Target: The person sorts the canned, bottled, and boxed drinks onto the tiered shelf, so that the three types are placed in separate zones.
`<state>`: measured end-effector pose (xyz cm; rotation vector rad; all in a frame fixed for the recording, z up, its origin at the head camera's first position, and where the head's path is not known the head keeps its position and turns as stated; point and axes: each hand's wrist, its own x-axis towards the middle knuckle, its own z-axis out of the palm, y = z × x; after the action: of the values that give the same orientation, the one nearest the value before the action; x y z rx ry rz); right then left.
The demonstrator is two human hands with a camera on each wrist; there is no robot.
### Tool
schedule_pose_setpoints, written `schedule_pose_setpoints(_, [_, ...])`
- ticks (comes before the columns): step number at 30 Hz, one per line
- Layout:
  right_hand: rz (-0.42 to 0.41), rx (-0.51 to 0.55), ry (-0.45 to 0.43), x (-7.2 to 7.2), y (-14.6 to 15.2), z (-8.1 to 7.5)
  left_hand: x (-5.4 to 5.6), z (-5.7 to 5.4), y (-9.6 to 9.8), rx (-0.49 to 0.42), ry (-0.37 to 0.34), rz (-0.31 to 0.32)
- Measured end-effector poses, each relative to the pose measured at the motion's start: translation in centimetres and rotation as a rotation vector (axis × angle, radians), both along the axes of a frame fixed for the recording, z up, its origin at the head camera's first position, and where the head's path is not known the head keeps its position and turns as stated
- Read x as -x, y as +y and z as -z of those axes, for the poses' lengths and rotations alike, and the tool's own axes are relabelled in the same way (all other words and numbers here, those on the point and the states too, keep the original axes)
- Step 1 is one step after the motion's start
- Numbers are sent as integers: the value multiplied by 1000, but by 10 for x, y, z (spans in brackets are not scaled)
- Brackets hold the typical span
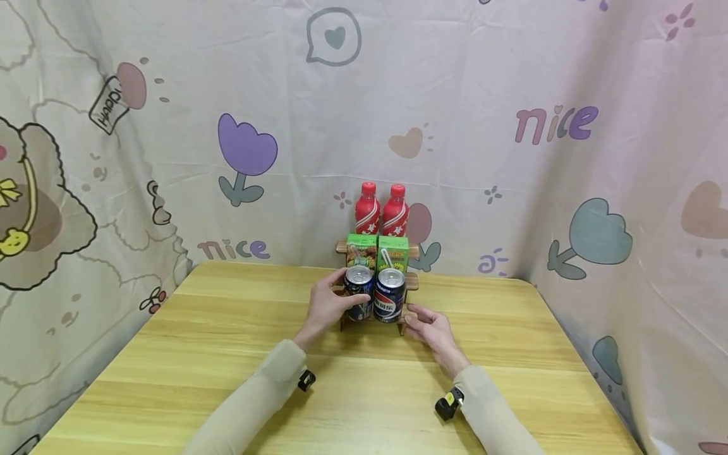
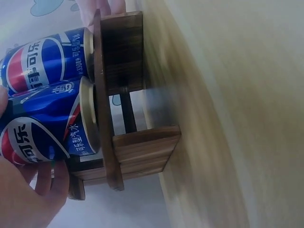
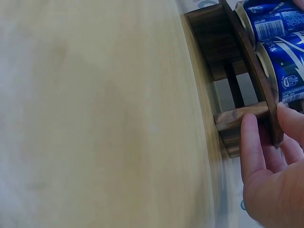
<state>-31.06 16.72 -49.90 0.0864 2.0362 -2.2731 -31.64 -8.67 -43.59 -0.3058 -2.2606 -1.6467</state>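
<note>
A dark wooden tiered rack [image 1: 412,282] stands on the table, with two blue cola cans side by side on its lowest step. My left hand [image 1: 325,306] grips the left can [image 1: 365,287], thumb across its front and fingers round its outer side. In the left wrist view, that can [image 2: 47,121] sits upright against the shelf board [image 2: 105,123]. Beside it is the right can [image 1: 389,298]. My right hand [image 1: 433,330] pinches the right end of the lowest step; in the right wrist view, a finger touches the rack's leg [image 3: 232,115] and the thumb lies at the board.
Two green drink cartons, left [image 1: 362,248] and right [image 1: 394,250], fill the middle step. Behind them, two red bottles [image 1: 368,210] stand on the top step. The wooden table [image 1: 370,392] reaches a patterned curtain [image 1: 318,139] behind the rack.
</note>
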Motion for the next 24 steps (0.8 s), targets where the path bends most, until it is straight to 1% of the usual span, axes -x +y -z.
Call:
schedule_pose_setpoints(6, [6, -4, 7, -2, 0, -2, 1, 5, 2, -12, 24, 1])
schedule_pose_setpoints(12, [-3, -5, 7, -3, 2, -1, -1, 8, 4, 36, 34, -12])
schedule_pose_setpoints(18, [-11, -6, -1, -2, 3, 1, 2, 9, 2, 58, 34, 12])
schedule_pose_setpoints(20, [-15, -8, 9, -2, 3, 1, 2, 9, 1, 55, 30, 22])
schedule_pose_setpoints(24, [-20, 3, 17, -3, 4, 2, 3, 9, 0, 76, 20, 34])
